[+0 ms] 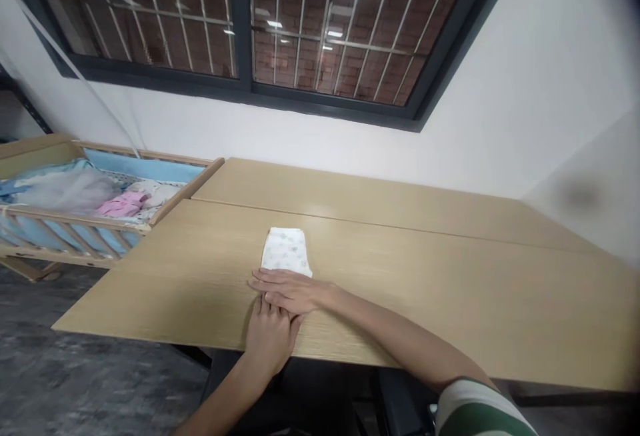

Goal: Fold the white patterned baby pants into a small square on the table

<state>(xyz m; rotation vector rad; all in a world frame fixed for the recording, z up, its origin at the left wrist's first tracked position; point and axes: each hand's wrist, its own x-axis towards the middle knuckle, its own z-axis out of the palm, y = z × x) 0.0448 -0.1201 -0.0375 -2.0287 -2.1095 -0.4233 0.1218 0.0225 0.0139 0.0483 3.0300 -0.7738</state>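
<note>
A small white folded cloth with a faint scattered print lies on the wooden table, its near edge hidden beneath my hands. My right hand reaches in from the right and rests flat across that near edge, fingers stretched out to the left. Just below it, my left hand points forward with its palm down. Its fingers look extended, but their tips are covered by my right hand. Whether the left fingertips touch the cloth cannot be seen.
The pale wooden table spans the view, with a seam along its length. A wooden crib with blue lining, pink cloth and white netting stands at the left. Behind the table are a white wall and a barred window.
</note>
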